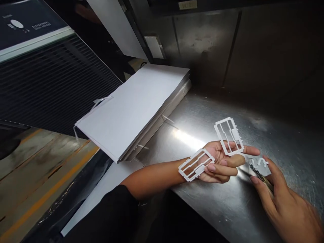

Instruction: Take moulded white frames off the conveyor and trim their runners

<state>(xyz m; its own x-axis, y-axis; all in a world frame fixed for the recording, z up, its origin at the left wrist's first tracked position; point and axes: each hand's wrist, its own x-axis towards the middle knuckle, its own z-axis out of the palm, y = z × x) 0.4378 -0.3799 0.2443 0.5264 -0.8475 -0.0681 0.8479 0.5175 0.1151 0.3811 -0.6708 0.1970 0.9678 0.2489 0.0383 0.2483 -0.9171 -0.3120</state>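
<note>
black sleeve (106, 216): cloth, ends at upper arm | left forearm (154, 179): bare | left hand (217, 165): bare | right hand (283, 206): bare

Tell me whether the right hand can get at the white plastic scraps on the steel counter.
Probably yes: the right hand is right beside the scraps with nothing between them, though it is holding a small metal tool.

Big stack of paper (131, 114) sits on the steel counter (278, 135), over on the left. Vent grille (50, 87) is just left of that, and the plastic frames (229, 136) are off to the right.
</note>
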